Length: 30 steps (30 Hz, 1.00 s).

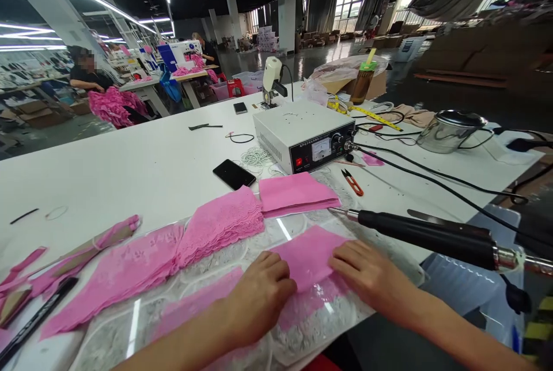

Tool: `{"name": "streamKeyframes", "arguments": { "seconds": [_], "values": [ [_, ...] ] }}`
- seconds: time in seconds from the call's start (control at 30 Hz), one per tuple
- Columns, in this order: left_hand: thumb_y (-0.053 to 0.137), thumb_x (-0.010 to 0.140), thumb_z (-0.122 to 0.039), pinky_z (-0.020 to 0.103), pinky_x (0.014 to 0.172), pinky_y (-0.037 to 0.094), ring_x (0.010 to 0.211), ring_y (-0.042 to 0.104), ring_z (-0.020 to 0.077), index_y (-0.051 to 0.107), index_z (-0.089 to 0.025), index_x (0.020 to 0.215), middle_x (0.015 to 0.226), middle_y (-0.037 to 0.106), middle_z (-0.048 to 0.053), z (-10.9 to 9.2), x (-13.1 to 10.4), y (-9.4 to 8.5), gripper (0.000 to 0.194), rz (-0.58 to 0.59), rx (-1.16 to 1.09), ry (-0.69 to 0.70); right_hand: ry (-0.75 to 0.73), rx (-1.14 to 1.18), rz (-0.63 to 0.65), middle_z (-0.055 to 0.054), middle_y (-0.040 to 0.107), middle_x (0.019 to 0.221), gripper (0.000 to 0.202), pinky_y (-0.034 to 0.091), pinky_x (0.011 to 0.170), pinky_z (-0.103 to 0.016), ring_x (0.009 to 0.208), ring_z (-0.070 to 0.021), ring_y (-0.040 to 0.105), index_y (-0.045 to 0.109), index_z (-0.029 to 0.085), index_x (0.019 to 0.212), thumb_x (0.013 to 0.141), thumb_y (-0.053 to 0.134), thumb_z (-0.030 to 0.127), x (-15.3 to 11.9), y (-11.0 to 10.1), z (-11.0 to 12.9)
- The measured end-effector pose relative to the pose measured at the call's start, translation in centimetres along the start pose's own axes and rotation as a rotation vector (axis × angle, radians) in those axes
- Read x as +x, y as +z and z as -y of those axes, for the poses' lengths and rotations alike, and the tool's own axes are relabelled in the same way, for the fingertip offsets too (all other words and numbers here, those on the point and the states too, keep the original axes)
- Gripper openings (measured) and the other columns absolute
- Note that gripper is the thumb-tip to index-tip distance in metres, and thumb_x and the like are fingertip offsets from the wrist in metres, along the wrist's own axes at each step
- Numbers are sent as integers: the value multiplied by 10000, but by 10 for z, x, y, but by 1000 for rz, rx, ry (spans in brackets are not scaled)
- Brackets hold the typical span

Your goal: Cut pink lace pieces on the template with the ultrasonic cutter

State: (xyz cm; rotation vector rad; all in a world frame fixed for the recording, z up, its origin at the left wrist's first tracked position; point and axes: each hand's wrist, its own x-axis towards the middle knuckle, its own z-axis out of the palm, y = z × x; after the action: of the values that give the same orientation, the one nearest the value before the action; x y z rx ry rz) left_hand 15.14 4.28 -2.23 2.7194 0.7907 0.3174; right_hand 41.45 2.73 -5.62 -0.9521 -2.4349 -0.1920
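A flat pink fabric piece (pixel 309 256) lies on a clear sheet (pixel 142 313) over the table. My left hand (pixel 268 287) rests at its left edge with the fingers curled down. My right hand (pixel 367 270) presses on the right side of the same piece with its fingers together. Beneath the clear sheet more pink shapes show. Just behind the hands sit a folded pink stack (pixel 296 191) and a pile of scalloped pink lace pieces (pixel 222 218). A black-handled tool (pixel 427 235) lies to the right, its metal tip beside the folded stack.
A control box (pixel 306 132) with a cable stands behind the stacks. Near it lie a phone (pixel 234 174) and orange snips (pixel 353 182). A glass pot (pixel 451 132) is at the right, a black marker (pixel 38 319) at the left. Two people sit in the background.
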Motion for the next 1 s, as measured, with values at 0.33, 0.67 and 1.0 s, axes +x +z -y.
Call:
{"name": "streamKeyframes", "arguments": {
  "seconds": [0.33,0.67,1.0],
  "values": [
    [460,924,-50,329,738,371,733,466,171,567,-168,746,772,566,25,-2,-4,1,238,50,-5,44,255,162,21,-75,669,907,188,518,700,-327,800,-190,619,597,188,1011,934,464,81,-27,-17,3],
    [499,914,-77,319,673,352,681,493,174,554,-174,683,713,587,17,2,3,2,256,97,-15,45,732,339,53,-45,696,855,180,503,692,-294,784,-176,655,665,227,894,934,490,236,-49,-35,-17],
    [516,876,-106,311,707,411,669,550,160,569,-168,646,685,611,18,-1,9,-7,244,185,-27,-19,853,387,160,-46,684,842,228,497,675,-311,757,-193,646,690,246,856,902,504,368,-42,-37,-17]
  ]
}}
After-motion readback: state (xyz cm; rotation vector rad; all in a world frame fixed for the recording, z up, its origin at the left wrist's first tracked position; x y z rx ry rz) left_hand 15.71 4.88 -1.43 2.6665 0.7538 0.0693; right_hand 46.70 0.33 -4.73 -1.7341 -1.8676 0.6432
